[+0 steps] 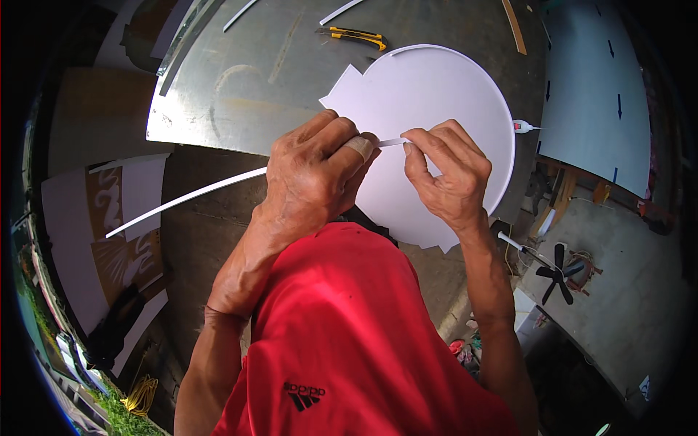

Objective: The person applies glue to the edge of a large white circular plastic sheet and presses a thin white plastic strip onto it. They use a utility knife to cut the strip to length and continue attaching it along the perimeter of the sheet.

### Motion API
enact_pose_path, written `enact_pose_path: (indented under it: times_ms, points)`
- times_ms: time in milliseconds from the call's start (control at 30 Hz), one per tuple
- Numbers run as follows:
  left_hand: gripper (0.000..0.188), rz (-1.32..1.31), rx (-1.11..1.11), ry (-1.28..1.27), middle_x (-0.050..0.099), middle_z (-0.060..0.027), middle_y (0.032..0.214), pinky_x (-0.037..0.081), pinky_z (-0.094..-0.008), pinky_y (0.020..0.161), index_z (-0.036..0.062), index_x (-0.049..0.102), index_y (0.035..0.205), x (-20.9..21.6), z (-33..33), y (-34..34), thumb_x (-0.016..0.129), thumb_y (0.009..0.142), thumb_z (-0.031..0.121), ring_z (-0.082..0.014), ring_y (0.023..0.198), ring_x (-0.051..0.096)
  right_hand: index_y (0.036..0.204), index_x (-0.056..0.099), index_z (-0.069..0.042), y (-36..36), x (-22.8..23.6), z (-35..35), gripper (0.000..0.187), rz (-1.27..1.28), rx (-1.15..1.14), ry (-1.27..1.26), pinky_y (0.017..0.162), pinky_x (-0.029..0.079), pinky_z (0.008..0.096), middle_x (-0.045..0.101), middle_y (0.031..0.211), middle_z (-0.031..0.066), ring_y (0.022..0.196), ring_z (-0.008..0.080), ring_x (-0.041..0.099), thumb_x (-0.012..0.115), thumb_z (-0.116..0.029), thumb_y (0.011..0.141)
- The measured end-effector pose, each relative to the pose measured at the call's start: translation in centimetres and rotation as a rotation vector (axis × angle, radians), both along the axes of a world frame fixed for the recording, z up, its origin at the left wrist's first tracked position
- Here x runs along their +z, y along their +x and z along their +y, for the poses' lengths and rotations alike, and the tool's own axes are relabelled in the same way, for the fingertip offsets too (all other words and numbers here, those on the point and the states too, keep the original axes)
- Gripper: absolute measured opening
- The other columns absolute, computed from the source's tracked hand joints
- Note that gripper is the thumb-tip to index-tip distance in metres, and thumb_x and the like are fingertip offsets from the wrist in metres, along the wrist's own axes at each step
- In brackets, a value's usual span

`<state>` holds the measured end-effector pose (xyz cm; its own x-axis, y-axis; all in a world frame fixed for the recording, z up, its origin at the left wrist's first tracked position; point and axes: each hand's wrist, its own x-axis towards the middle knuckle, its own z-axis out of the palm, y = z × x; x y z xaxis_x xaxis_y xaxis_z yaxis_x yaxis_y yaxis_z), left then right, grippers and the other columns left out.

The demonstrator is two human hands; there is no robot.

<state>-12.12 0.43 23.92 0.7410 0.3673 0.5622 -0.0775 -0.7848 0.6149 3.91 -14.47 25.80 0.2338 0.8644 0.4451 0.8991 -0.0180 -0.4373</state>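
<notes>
A long thin white strip (190, 196) runs through both my hands above the near edge of the table. My left hand (314, 163) is closed around it, and its long free end curves out to the left. One left finger wears a tan bandage (359, 148). Between thumb and forefinger, my right hand (451, 171) pinches the strip's short right end. Beneath the hands lies a white rounded board (436, 94) with angular notches, partly hidden by them. A narrow raised white edging follows its upper and right rim.
On the grey metal table (247, 94) a yellow utility knife (356, 36) lies beyond the board. A small white glue bottle (525, 126) is at the board's right. Farther right are a pale blue panel (596, 94) and a black fan (557, 273). Patterned panels (109, 218) stand at left.
</notes>
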Motion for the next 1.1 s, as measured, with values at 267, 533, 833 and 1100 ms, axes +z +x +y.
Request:
enact_pose_path:
  times_ms: [267,533,833,1100]
  points:
    - [0.022,0.002,-0.038,-0.002,0.065,-0.0044,0.077,0.05,-0.0339,0.055,0.0028,0.076,0.089,-0.3,0.2,0.0,0.089,0.072,0.002,-0.0211,0.067,0.062,0.1,0.074,-0.001,0.9,0.8,-0.1,0.026,0.064,0.082,-0.049,0.068,0.052,0.0357,0.069,0.082,0.006,0.073,0.0205,0.063,0.081,0.008,0.077]
    - [0.021,-0.011,-0.056,0.0,0.064,-0.0037,0.075,0.05,-0.0336,0.055,0.003,0.076,0.088,0.2,0.0,0.4,0.089,0.072,0.002,-0.0206,0.066,0.06,0.105,0.075,0.002,1.2,1.2,-0.9,0.03,0.034,0.104,-0.098,0.066,0.052,0.0356,0.071,0.083,0.0092,0.076,0.0236,0.066,0.079,0.011,0.077]
    - [0.02,-0.002,0.002,-0.014,0.063,-0.0044,0.075,0.049,-0.0345,0.055,0.0026,0.075,0.088,-0.1,-1.1,0.4,0.089,0.073,0.002,-0.0211,0.065,0.059,0.101,0.072,0.0,0.0,-0.1,-1.0,0.026,-0.016,0.004,0.028,0.063,0.05,0.0348,0.064,0.077,0.0055,0.07,0.0204,0.06,0.08,0.008,0.078]
    - [0.021,0.007,-0.007,-0.058,0.064,-0.004,0.075,0.049,-0.0352,0.056,0.0034,0.076,0.089,-0.8,-0.9,0.1,0.089,0.073,0.002,-0.0214,0.066,0.06,0.104,0.073,-0.001,0.3,0.0,-1.0,0.028,0.119,0.043,-0.049,0.068,0.054,0.0371,0.071,0.085,0.0069,0.076,0.0228,0.065,0.081,0.007,0.078]
